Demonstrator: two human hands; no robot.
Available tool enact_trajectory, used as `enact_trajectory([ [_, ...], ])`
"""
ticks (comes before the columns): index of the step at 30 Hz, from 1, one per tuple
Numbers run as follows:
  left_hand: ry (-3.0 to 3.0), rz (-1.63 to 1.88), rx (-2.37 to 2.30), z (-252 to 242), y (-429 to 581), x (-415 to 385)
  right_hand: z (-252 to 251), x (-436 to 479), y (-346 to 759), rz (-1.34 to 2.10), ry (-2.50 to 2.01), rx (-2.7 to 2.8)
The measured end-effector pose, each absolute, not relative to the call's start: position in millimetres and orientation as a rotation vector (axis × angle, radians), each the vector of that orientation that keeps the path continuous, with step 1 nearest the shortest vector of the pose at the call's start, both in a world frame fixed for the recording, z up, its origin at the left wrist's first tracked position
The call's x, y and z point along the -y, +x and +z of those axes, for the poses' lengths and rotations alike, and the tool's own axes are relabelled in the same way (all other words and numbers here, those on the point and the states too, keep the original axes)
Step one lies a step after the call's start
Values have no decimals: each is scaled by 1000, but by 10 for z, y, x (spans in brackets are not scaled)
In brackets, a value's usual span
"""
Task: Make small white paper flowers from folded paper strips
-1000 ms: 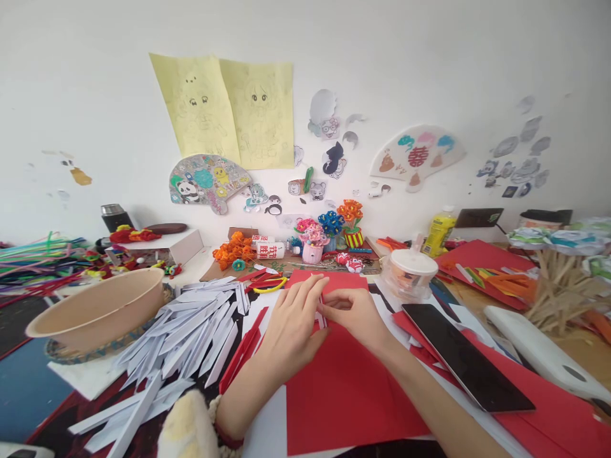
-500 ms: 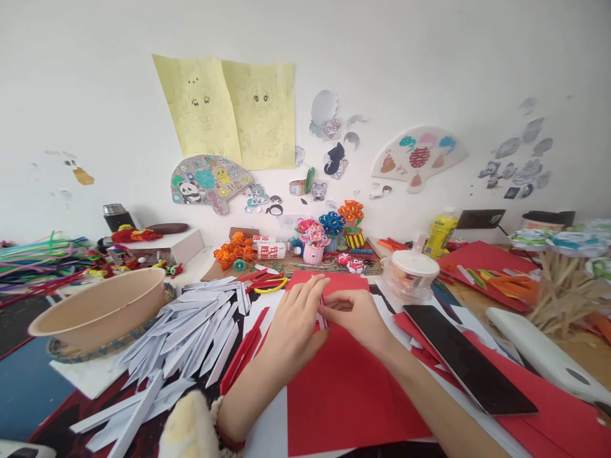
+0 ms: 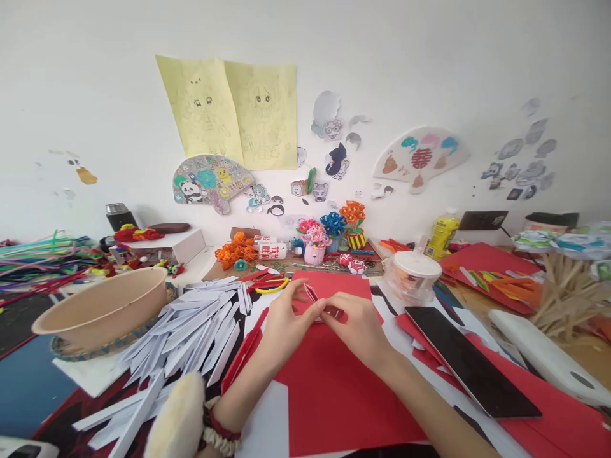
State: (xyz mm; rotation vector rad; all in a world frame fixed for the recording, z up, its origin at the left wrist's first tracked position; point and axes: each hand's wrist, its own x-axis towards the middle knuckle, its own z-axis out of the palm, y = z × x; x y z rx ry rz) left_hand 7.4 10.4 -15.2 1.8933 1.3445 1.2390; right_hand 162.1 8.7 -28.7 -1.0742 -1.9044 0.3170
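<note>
Between the hands (image 3: 288,313) (image 3: 358,323), folded paper (image 3: 311,292) is partly hidden.

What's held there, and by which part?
A small folded red paper piece: the left hand and right hand hold it below its upper end; exact spots are hidden.

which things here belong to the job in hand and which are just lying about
Likely in the job:
- red piece, held by left hand and right hand
- red sheet, beneath the hands
- red strips, perhaps white strips

Likely just lying about:
- phone
- bowl
- cup
- bottle
</note>
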Motion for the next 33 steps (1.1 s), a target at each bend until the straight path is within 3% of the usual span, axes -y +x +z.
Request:
enact_trajectory([
  [16,1852,1266,-1278,-96,73,-86,-267,-62,1607,343,-983,1904],
  [26,1597,1323,-1204,-50,13,-110,-218,-99,1646,1107,-936,1776],
  [33,1533,1310,-1156,-60,0,-130,-187,-131,1690,1222,-940,1767],
])
